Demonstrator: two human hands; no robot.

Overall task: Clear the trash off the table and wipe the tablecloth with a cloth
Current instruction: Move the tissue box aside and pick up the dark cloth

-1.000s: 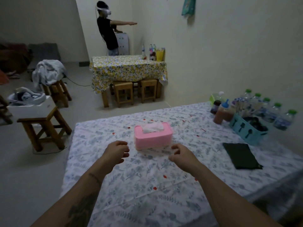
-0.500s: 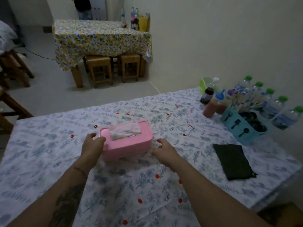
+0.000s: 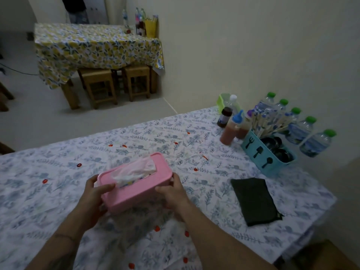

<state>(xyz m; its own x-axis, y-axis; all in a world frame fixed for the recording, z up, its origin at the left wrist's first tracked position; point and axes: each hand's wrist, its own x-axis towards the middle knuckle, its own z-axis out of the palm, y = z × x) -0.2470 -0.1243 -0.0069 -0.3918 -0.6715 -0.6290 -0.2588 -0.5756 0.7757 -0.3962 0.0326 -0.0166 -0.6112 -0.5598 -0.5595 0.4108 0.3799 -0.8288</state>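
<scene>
Pink tissue box (image 3: 134, 184) sits mid-desk, clamped between both hands. Left hand (image 3: 93, 199) wraps the box's left end, thumb over the top edge, fingers under or behind. Right hand (image 3: 173, 191) closes its grip on the right end, thumb on the front face. Box looks tilted, near edge low; can't tell if it's off the cloth. White tissue (image 3: 134, 170) pokes from the top slot.

Tablecloth (image 3: 58, 191) is white with blue-grey leaf print and covers the desk. Small red scraps (image 3: 45, 181) are scattered on it: several beyond the box, several near the person's forearms, one just right of the box.

Dark green cloth (image 3: 255, 201) lies folded flat, well right of the box, apart from the hands.

Teal caddy (image 3: 261, 154) at the far right edge carries black fork, spatula and spoon icons; no text. It holds dark bowls and a bundle of sticks. Sauce bottles (image 3: 229, 129) stand just left of it, one with a blue cap. Labels are too blurred to read. Green-capped water bottles (image 3: 313, 141) line the wall side, labels unreadable. Green tub (image 3: 222, 100) sits at the far corner.

Second desk (image 3: 97, 45) across the room has a yellow lemon-print cover, two wooden stools (image 3: 99, 84) under it and bottles on top. Part of another person shows behind it.
</scene>
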